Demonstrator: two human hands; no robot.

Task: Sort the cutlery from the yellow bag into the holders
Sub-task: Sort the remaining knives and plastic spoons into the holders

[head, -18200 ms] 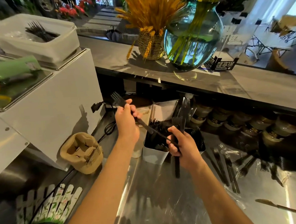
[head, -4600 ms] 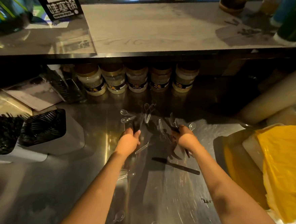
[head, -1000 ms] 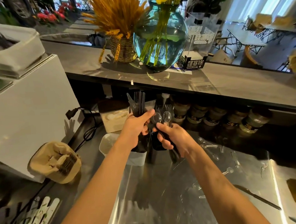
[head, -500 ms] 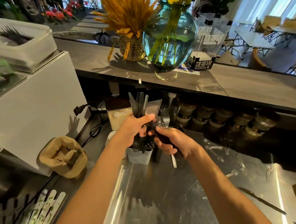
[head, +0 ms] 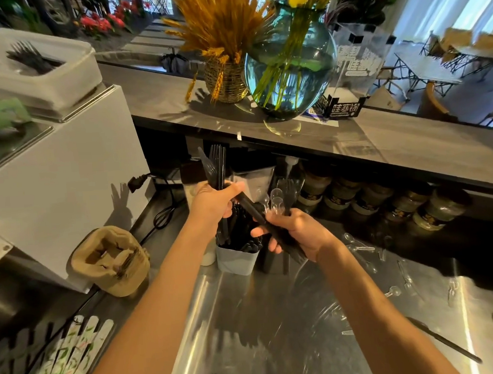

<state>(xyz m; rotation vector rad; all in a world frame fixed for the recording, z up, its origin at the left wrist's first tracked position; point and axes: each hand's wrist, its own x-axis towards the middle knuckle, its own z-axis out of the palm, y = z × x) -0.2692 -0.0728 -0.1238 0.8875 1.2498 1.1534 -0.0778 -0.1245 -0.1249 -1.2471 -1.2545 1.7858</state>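
Left hand (head: 214, 202) is gripping black forks (head: 216, 167), tines up, above the holder (head: 236, 260). Right hand (head: 296, 233) is clutching clear spoons (head: 274, 204) and black cutlery. Both grips closed. More spoons are lying on the surface (head: 278, 330).

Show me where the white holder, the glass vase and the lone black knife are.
White holder (head: 235, 262): head view, on its front wall.
Glass vase (head: 291, 69): head view, on its round belly.
Black knife (head: 445, 340): head view, on the middle of it.

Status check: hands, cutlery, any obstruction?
Left hand grips black forks. Right hand holds clear spoons and black cutlery. Holder below, unobstructed.
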